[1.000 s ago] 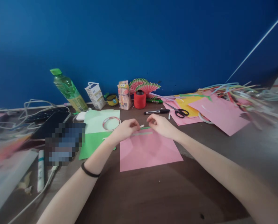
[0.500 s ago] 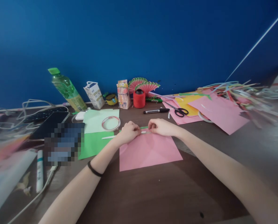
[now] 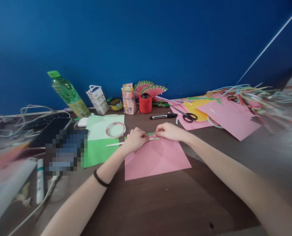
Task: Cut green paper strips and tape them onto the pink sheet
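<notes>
My left hand and my right hand rest side by side at the far edge of a pink sheet of paper. Both have their fingers curled in a pinch. Between them runs a thin green paper strip, with a pale strip just below it lying on the pink sheet. Each hand pinches an end of the strips; which strip each grips is hard to make out. Another pale strip sticks out to the left over a green sheet.
A tape roll lies on a light green sheet. Behind stand a green bottle, small cartons, a red thread spool, paper fans, a black marker and scissors. Pink and yellow sheets and coloured strips are piled at right. Cables, a keyboard and a glue stick lie at left.
Both hands came down from just above the pink sheet onto its far edge and moved closer together. The strips now lie pressed against the sheet.
</notes>
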`<state>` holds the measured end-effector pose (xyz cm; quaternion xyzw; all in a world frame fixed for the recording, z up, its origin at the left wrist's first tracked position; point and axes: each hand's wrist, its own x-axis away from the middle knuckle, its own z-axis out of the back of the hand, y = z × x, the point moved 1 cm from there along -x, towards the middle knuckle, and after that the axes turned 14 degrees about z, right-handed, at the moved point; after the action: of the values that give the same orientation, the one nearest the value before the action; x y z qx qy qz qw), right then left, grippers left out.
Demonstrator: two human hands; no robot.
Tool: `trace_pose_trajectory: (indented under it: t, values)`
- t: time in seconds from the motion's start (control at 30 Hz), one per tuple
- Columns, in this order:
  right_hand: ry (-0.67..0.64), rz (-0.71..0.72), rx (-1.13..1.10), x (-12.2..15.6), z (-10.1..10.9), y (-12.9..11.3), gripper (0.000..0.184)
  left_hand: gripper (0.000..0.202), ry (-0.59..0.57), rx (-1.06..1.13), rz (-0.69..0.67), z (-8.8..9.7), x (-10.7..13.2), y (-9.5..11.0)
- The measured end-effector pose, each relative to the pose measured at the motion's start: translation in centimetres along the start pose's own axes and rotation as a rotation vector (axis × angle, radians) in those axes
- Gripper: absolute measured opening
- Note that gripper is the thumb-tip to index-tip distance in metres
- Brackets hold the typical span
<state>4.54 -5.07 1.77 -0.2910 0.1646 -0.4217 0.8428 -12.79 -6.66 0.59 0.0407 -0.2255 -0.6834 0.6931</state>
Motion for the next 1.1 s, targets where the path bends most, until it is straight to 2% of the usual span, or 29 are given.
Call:
trace_pose_trajectory:
  t: [0.27,0.47,0.6,0.8,1.1]
  values:
    - [-0.047,-0.035,0.046,0.1,0.8,0.8,0.01,0.025,0.028,0.072,0.038,-0.4,0.3,1.0]
    - [-0.107,-0.093,-0.078,0.0,0.5,1.6,0.007,0.024,0.051,0.139,0.038,-1.1,0.0,1.5]
    - [-0.109,-0.096,-0.117,0.0,0.4,1.9,0.005,0.024,-0.02,0.268,0.059,-0.4,-0.4,1.1]
    - [-0.098,-0.098,-0.106,0.0,0.4,2.0,0.006,0.022,-0.136,0.442,-0.039,0.4,-1.1,0.3]
    - [-0.097,-0.088,-0.06,-0.1,0.4,1.9,0.006,0.026,-0.132,0.32,-0.112,0.9,-1.4,-0.1]
